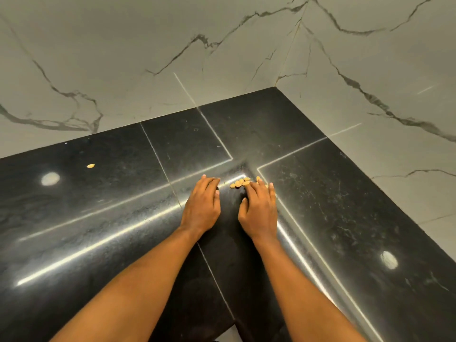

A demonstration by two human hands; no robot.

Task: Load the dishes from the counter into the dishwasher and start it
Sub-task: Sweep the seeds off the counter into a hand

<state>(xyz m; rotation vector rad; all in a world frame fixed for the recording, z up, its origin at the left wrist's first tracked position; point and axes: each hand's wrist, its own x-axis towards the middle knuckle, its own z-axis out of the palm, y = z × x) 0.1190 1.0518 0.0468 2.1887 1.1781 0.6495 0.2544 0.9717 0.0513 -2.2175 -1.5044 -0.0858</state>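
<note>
As your two bare forearms reach in from the near edge, both hands sit low on the black polished stone counter (98,218), near its inner corner. Your left hand (202,203) rests palm down with the fingers loosely bent and held together, tips on the stone; nothing shows in its grip. Your right hand (259,208) lies flatter, fingers straight and pressed side by side, thumb tucked inward, fingertips touching the small heap of pale yellow oval bits (240,182) just beyond. The heap lies between the two sets of fingertips, nearer the right. Whether the bits are seeds, nuts or crumbs cannot be told.

Step in hand, as judged: clearing loose scraps from the counter, a side job to loading. No dishes and no dishwasher are in view, so their position cannot be stated. No container of any kind shows: no bowl, bin or tray to receive the heap.

The next move calls for this: cup one hand at the counter edge and sweep the heap into it with the other, keeping the fingers closed so nothing slips through. One stray pale yellow bit (90,165) lies well apart to the far left; collect it separately. Beyond the counter stand grey-veined white marble walls (148,58).
</note>
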